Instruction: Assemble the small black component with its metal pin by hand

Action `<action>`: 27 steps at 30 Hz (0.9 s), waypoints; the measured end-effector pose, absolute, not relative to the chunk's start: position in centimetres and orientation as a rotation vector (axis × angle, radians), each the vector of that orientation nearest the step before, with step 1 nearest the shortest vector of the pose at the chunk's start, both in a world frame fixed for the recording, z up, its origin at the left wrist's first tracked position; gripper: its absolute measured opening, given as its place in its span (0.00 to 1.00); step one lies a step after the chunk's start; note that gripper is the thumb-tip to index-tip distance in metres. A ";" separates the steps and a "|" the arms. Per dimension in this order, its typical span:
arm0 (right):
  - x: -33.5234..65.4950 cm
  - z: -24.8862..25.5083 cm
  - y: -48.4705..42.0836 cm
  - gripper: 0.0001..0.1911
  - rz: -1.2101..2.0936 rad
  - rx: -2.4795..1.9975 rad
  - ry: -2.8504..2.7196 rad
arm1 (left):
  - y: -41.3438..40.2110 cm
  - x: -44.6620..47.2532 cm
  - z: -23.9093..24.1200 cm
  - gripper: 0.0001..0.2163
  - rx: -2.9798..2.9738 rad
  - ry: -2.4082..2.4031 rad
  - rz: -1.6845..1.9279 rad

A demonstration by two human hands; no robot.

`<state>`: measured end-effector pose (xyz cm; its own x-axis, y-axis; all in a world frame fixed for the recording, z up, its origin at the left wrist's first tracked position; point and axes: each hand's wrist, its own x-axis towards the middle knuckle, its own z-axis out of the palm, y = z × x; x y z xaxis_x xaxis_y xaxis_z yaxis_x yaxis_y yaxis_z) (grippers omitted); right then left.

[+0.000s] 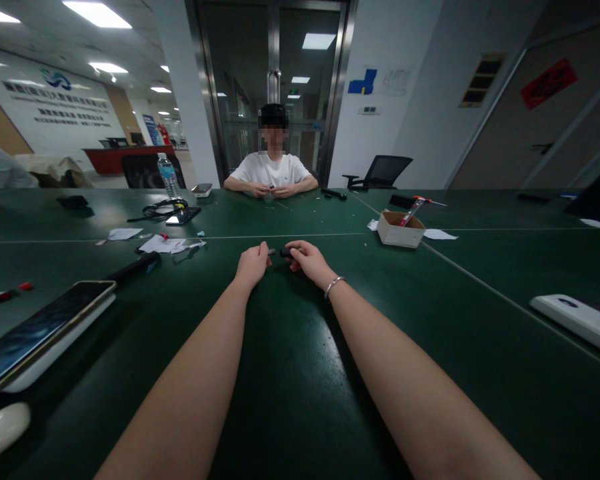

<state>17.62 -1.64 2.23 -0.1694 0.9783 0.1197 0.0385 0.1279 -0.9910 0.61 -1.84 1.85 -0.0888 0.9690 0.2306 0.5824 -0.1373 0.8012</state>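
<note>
Black part (pixel 285 253) | long axis left-right | right hand (pixel 307 259) pinches it | left hand (pixel 253 262) pinches metal bit (pixel 271 251)

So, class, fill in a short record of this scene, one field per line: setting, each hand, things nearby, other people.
setting: green table in an office room
left hand: pinches a small metal piece
right hand: grips a small dark part, close to the metal piece
left of hands: phone, papers, bottle
right of hands: box with a red-handled tool in it
other people: a person seated across, hands together at the table
</note>
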 end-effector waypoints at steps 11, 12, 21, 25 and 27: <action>17.6 1.9 -1.6 0.09 1.187 -1.012 -1.539 | -2.3 1.0 1.9 0.25 1.822 1.670 1.045; 17.6 2.0 -1.7 0.09 1.187 -1.005 -1.542 | -2.3 1.0 2.0 0.26 1.827 1.675 1.043; 17.8 2.0 -1.8 0.11 1.210 -0.955 -1.551 | -2.2 1.0 2.2 0.27 1.845 1.730 1.014; 17.9 1.8 -1.6 0.15 1.224 -0.941 -1.558 | -2.2 1.0 2.1 0.26 1.784 1.725 1.045; 17.9 1.8 -1.6 0.17 1.228 -0.946 -1.560 | -2.2 1.0 2.2 0.27 1.763 1.722 1.049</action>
<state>17.89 -1.59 1.80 -0.2941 0.9363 0.1923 0.0326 0.2109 -0.9770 0.99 -2.22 2.17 -0.0741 0.9768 0.2010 0.6269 -0.1111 0.7712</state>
